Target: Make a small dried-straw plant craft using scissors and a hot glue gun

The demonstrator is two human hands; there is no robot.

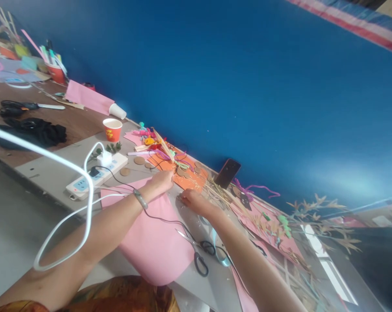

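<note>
My left hand (163, 181), with a bracelet (140, 199) at the wrist, is closed above the upper edge of a pink sheet (153, 251). Just to its right, my right hand (192, 200) has its fingers curled together over the grey tabletop. Whatever either hand holds is too small or hidden to make out. Beyond both hands lies orange paper (194, 184) strewn with fibres and round brown discs. Black-handled scissors (200, 263) rest open near my right forearm, beside a light-blue ring of tape (222, 255). A thin dark cord crosses the pink sheet.
A white power strip (119, 164) with plugs and a looping white cable (91, 203) is on the left. Behind it stands a red paper cup (112, 131). A phone (227, 173) leans against the blue wall (196, 65). Dried stems (325, 216) stick out at right.
</note>
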